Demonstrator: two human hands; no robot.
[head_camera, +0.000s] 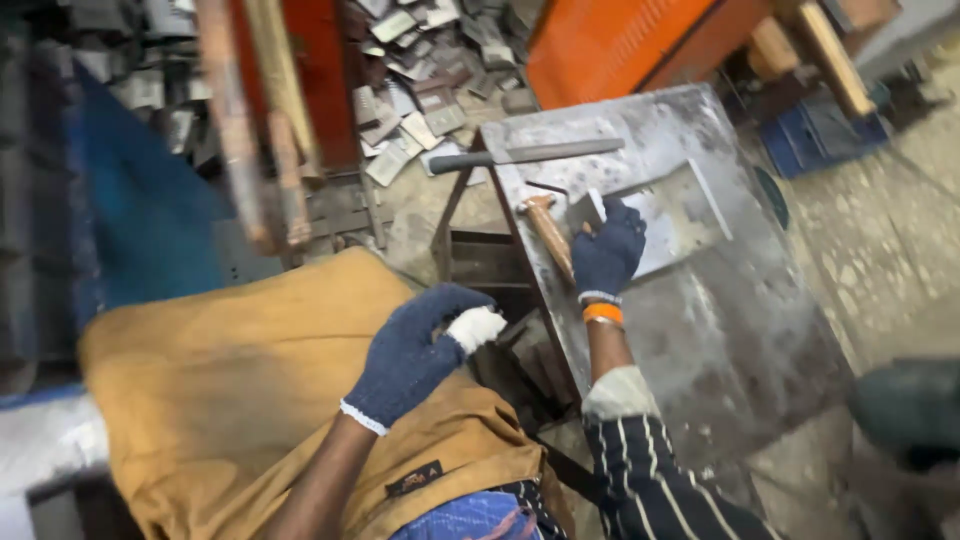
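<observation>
My right hand (608, 252), in a dark blue knit glove, rests on the grey metal table (720, 330) with its fingers on a small metal piece (586, 210) at the edge of a flat steel plate (680, 215). A hammer with a wooden handle (550, 235) lies just left of that hand, touching the table's left side. My left hand (420, 350), gloved the same way with a white thumb tip, hovers over my brown apron (250, 400), curled loosely and holding nothing visible.
A long metal file (525, 155) lies across the table's far left corner. Scrap metal pieces (420, 90) litter the floor behind. An orange machine panel (610, 45) stands at the back, a blue crate (820, 135) at the right.
</observation>
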